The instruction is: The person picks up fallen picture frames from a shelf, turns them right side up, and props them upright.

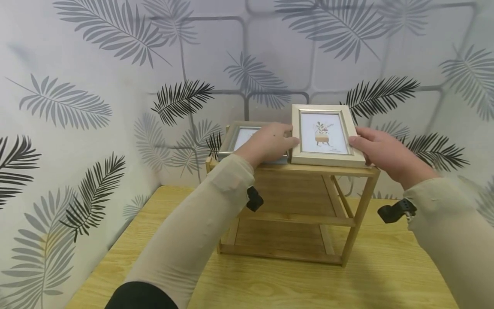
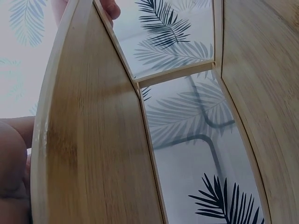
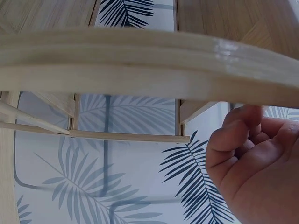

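Note:
A pale gold picture frame (image 1: 328,159) with a drawing of a potted plant leans slightly tilted on top of a small wooden shelf rack (image 1: 297,218). My left hand (image 1: 268,143) holds its left edge, thumb on the front border. At the opposite edge my right hand (image 1: 386,153) grips the frame, its thumb on the front and the other fingers partly hidden behind. A second, silver-grey picture frame (image 1: 231,138) lies to the left on the rack top, partly covered by my left hand. From below, the right wrist view shows the curled fingers of my right hand (image 3: 257,158) beside the rack's top board.
The rack stands on a wood-grain table (image 1: 270,283), with lower shelves (image 1: 285,238) under its top. Close behind and to the left rise walls (image 1: 127,64) with a leaf pattern. Each wrist carries a small black camera (image 1: 395,211).

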`<state>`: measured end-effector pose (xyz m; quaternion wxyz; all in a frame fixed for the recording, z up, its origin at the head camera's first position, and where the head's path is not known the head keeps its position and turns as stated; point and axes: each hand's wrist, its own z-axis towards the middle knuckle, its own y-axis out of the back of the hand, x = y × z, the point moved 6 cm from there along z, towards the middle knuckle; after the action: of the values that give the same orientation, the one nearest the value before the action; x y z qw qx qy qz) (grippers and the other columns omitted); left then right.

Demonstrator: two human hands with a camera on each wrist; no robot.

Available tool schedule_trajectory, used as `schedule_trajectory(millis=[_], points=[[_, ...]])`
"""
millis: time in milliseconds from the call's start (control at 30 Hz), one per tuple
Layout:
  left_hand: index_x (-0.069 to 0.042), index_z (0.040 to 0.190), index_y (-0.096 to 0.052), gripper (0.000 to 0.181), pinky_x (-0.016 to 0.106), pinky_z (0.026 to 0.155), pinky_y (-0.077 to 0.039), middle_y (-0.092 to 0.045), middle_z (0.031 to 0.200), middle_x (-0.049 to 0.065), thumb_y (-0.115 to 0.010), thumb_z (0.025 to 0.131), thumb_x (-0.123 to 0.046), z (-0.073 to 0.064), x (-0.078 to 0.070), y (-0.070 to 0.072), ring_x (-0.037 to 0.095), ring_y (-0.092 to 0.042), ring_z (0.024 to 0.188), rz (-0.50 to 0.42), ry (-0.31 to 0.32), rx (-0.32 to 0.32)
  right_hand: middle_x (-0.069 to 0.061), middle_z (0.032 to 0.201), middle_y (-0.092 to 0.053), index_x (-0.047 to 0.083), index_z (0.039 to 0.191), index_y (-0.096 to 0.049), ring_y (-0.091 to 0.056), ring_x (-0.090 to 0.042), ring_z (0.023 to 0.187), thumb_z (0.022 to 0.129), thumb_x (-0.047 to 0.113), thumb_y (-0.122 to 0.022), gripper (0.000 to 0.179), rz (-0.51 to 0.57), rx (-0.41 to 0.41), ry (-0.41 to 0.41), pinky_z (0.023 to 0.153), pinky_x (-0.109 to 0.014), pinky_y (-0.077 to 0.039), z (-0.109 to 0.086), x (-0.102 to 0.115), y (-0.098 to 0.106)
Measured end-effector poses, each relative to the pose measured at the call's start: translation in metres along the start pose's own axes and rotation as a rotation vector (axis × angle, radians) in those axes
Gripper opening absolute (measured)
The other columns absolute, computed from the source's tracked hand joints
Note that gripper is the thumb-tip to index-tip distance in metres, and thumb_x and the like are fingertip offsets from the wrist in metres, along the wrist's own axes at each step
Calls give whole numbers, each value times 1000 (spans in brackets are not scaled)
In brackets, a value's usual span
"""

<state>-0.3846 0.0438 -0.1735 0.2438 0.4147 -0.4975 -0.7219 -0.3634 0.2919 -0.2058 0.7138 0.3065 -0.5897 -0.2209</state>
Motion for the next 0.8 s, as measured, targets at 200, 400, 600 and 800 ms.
schedule_trajectory(millis=[200,400,600,800], points=[[-17,157,-38,56,36,114,-35,-57,145,1,-52,106,-37,-4,1,3,17,-48,136,-102,-13,-61,-16,123,-60,29,164,-13,-58,-29,90,105,55,-41,70,47,-47,45,76,-41,-50,-4,5,2],[-17,158,-35,62,37,109,-41,-62,137,0,-58,103,-33,-8,3,4,16,-56,126,-223,-2,-116,-17,118,-53,32,164,-13,-56,-27,79,107,48,-44,66,63,-91,102,65,-37,-50,-6,10,3],[-20,156,-38,62,37,105,-44,-66,127,-1,-64,101,-29,-11,3,8,13,-61,115,-315,-30,-190,-16,119,-51,35,163,-8,-53,-29,83,106,49,-44,69,12,-159,124,66,-36,-49,-8,14,7],[-19,157,-36,66,35,102,-46,-65,116,-5,-67,99,-24,-12,3,10,10,-60,111,-403,-44,-218,-17,121,-50,38,163,-8,-59,-30,93,106,47,-44,68,-8,-207,153,70,-36,-52,-11,19,8]])
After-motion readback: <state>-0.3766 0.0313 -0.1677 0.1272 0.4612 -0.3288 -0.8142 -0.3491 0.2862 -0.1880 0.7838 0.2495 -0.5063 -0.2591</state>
